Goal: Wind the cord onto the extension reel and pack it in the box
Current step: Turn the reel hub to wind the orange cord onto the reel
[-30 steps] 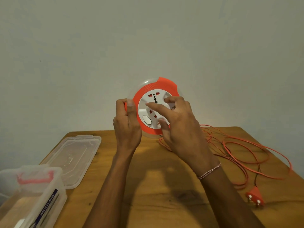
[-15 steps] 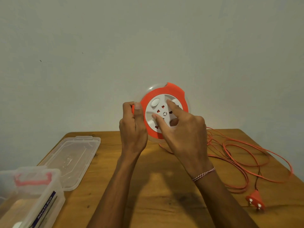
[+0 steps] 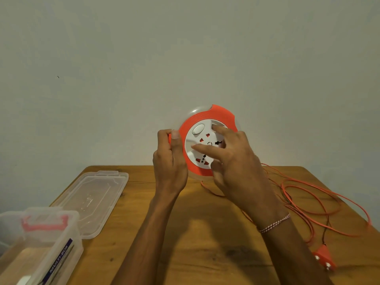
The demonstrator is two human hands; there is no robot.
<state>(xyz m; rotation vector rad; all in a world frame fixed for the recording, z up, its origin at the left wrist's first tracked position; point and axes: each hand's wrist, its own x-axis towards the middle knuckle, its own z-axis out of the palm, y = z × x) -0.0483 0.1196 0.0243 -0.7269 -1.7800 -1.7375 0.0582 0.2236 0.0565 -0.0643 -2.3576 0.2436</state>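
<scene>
The white socket face has turned a little since a moment ago, so I judge winding is underway, though most cord [image 3: 320,194] lies loose at four o'clock. My left hand [image 3: 169,161] grips the reel [image 3: 205,140] at nine o'clock; my right hand [image 3: 234,161] spreads fingers on its face. The box [image 3: 61,243] waits open at seven o'clock.

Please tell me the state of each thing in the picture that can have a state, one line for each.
extension reel: held up above the table, socket face toward camera
left hand: gripping the reel's edge
right hand: fingers on the white face
cord: mostly unwound, loose on the table
plug: lying free
box: open
lid: off, beside box
</scene>
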